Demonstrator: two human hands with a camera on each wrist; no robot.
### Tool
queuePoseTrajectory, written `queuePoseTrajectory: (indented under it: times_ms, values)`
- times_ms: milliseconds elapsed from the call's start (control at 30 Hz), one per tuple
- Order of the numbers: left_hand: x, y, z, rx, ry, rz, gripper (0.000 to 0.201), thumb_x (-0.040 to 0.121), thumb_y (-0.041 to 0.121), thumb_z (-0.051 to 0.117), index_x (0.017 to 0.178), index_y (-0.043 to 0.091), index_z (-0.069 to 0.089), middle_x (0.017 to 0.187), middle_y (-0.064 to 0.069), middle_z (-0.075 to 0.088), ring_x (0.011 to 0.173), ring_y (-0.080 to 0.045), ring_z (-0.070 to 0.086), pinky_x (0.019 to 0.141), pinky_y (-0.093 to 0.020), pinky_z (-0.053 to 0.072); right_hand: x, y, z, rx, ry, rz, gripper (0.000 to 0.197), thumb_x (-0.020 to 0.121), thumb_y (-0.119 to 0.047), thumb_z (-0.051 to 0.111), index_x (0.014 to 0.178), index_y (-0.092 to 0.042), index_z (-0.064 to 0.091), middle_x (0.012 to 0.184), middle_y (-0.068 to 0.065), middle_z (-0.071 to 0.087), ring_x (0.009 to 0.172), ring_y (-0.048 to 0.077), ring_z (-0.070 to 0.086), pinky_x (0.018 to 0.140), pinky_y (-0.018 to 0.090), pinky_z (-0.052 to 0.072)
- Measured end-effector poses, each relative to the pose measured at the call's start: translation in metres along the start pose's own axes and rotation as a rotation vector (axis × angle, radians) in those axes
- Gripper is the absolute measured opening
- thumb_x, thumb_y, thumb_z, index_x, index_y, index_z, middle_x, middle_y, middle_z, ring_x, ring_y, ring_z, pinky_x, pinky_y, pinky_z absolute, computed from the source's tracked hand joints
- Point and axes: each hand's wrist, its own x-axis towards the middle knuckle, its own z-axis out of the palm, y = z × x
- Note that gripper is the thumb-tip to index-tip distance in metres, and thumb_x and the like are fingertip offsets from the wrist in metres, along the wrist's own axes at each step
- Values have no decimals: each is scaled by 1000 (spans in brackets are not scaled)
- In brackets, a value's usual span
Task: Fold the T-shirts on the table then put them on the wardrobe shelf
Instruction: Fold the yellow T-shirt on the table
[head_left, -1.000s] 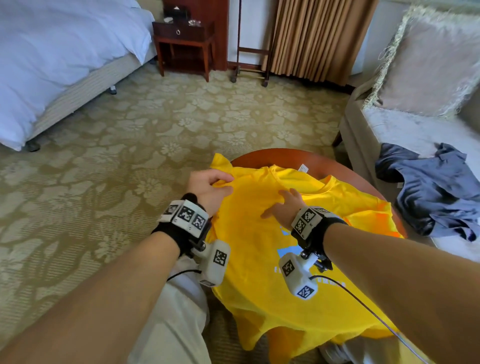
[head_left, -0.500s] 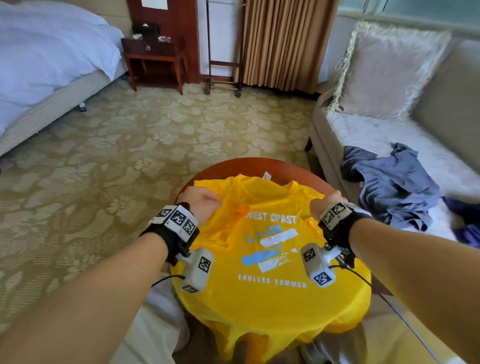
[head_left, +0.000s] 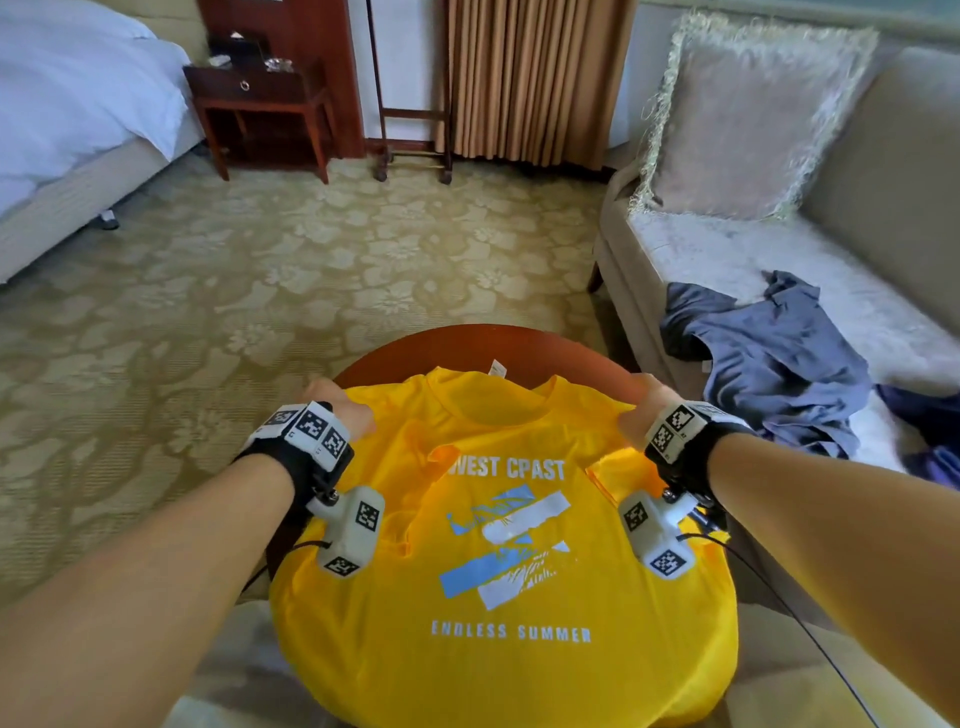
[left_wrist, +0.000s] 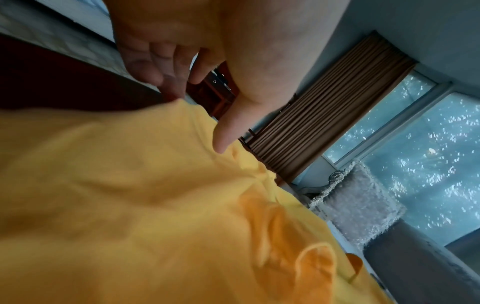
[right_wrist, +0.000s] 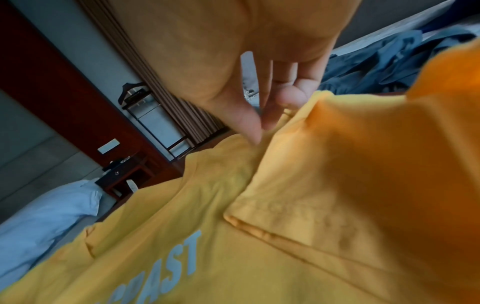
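A yellow T-shirt (head_left: 498, 561) with white and blue print lies face up on the round wooden table (head_left: 467, 345), its hem hanging over the near edge and both sleeves folded inward. My left hand (head_left: 337, 408) pinches the shirt's left shoulder edge (left_wrist: 182, 107) between thumb and fingers. My right hand (head_left: 641, 402) pinches the right shoulder edge (right_wrist: 262, 133). The two hands are spread apart and hold the top edge taut. A grey-blue T-shirt (head_left: 774, 364) lies crumpled on the sofa to the right.
A beige sofa (head_left: 779, 260) with a fringed cushion (head_left: 748, 114) stands close on the right. A bed (head_left: 67, 119) and a dark nightstand (head_left: 260, 104) are at the far left. Patterned carpet (head_left: 311, 260) lies beyond the table. Curtains (head_left: 535, 73) hang at the back.
The shirt has been turned print side up and squared on the table. Both hands moved apart from the middle to the two shoulders, and now hold the top edge stretched.
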Motion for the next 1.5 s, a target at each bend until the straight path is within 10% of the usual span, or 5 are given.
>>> queuePoseTrajectory:
  times_ms: [233, 433, 733, 1067, 1500]
  values:
    - [27, 5, 12, 84, 15, 139, 93, 84, 7, 69, 156, 21, 12, 161, -7, 21, 142, -34, 31, 99, -43, 45, 16, 1, 18, -191, -39, -66, 62, 81, -18, 53, 140, -25, 37, 143, 13, 33, 117, 35, 47, 82, 37, 46]
    - [25, 21, 13, 400, 20, 175, 54, 89, 14, 58, 142, 14, 44, 154, -12, 31, 137, -38, 33, 108, -48, 39, 20, -1, -3, -194, -22, 41, 24, 86, -12, 64, 109, -5, 61, 84, 9, 61, 74, 23, 63, 56, 26, 47]
    - [13, 33, 11, 703, 99, 337, 8, 78, 14, 58, 83, 21, 59, 96, -2, 55, 106, -27, 40, 94, -42, 28, 27, -10, -1, -572, 60, -165, 16, 76, -30, 67, 84, -19, 58, 93, -4, 50, 110, 22, 35, 94, 43, 25]
    - [38, 47, -4, 444, -13, 381, 26, 89, 1, 51, 107, -4, 68, 108, -22, 64, 91, -33, 60, 76, -41, 55, 51, -18, -6, -344, -14, -261, 43, 84, -18, 54, 126, -25, 55, 91, -1, 52, 74, 21, 57, 52, 25, 44]
    - [22, 50, -48, -214, 276, 598, 19, 81, -10, 56, 84, -1, 72, 81, -25, 66, 67, -24, 53, 60, -31, 40, 35, -38, -64, -186, 314, -263, 24, 83, -13, 58, 107, -18, 57, 109, 5, 51, 97, 29, 56, 75, 37, 51]
